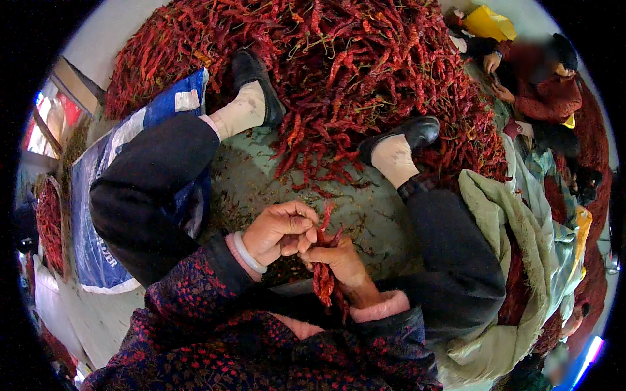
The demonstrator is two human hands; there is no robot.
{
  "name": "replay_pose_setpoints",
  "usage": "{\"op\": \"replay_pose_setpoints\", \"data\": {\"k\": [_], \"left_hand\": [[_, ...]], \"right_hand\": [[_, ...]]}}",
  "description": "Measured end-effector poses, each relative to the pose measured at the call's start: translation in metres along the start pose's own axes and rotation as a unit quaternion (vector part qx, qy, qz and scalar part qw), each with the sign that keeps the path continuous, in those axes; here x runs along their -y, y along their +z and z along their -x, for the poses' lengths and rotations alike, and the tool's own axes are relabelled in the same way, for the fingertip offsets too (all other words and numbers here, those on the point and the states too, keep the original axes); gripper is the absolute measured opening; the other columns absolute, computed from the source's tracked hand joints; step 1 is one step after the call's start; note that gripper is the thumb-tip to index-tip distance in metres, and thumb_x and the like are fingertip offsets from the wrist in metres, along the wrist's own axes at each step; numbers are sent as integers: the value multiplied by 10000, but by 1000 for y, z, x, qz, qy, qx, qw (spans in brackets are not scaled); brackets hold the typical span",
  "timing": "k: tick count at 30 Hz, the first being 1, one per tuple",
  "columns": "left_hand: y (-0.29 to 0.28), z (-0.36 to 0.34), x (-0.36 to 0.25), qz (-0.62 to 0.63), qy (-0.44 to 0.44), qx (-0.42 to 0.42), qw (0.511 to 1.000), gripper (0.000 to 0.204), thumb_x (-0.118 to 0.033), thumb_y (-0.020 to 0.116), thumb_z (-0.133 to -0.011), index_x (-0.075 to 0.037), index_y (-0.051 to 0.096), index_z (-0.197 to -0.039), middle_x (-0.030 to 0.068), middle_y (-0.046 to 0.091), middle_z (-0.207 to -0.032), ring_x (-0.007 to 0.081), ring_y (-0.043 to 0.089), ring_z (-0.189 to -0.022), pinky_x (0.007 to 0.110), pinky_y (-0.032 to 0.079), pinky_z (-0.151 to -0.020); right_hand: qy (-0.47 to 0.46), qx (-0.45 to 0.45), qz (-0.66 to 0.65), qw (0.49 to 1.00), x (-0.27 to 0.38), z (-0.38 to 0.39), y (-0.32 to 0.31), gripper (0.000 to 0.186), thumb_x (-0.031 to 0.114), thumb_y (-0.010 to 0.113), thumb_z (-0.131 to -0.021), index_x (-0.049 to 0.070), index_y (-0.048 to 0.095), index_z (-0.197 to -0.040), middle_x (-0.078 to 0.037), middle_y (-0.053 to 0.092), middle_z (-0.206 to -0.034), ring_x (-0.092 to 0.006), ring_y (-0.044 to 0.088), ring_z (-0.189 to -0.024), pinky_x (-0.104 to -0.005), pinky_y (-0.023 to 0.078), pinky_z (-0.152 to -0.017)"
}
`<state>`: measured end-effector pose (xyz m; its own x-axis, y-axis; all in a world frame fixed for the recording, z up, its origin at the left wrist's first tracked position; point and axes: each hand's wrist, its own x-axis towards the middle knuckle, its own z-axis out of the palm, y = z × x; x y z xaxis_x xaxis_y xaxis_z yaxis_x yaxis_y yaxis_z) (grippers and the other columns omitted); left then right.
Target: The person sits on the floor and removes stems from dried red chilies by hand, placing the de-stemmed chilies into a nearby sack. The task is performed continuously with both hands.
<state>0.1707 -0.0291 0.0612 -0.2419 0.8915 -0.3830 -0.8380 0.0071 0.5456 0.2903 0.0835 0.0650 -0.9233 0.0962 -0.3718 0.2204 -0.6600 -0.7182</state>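
Observation:
Several dried red chillies [323, 284] hang from my right hand [347, 266], whose thumb and fingers are wrapped round them. Their ends stick out above and below the grip. My left hand [279, 229] has its fingers curled in a pinch right beside the chillies, close to the right thumb. Whatever lies between the left fingertips is too small to tell. A white bangle [248, 255] circles my left wrist. Beyond my feet rises a large heap of dried red chillies [365, 72], many with pale stems.
My legs are spread on either side, with stem bits scattered on the grey floor [381, 225] between them. A blue and white sack [104, 260] lies at the left. On the right an open pale green sack [521, 225] holds chillies. Another person [548, 98] sits at the far right.

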Motion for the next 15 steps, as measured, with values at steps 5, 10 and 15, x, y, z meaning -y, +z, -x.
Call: {"op": "replay_pose_setpoints", "data": {"k": [5, 10, 15], "left_hand": [[1, 7, -6, -44, -44, 29, 998, 88, -53, 520, -815, -2, 535, -885, 96, 576, -706, 109, 486, -474, 184, 299, -348], [0, 20, -8, -94, -70, 39, 992, 80, -43, 535, -795, 4, 546, -859, 94, 575, -666, 83, 435, -423, 185, 278, -348], [0, 44, -28, -201, -100, 25, 974, 67, -39, 545, -766, 1, 564, -816, 83, 560, -604, 72, 421, -413, 198, 283, -370]], "right_hand": [[89, -5, 21, 996, -3, 3, 2, 114, 67, 630, -709, 37, 599, -814, -15, 565, -671, -105, 511, -562, -221, 387, -514], [172, 21, -14, 985, -10, 6, 7, 158, 38, 618, -703, 0, 608, -856, -42, 592, -750, -104, 540, -654, -216, 395, -558], [200, 39, -44, 978, 7, 17, 30, 82, 57, 600, -707, 0, 565, -754, -51, 556, -667, -99, 487, -551, -217, 341, -474]]}}
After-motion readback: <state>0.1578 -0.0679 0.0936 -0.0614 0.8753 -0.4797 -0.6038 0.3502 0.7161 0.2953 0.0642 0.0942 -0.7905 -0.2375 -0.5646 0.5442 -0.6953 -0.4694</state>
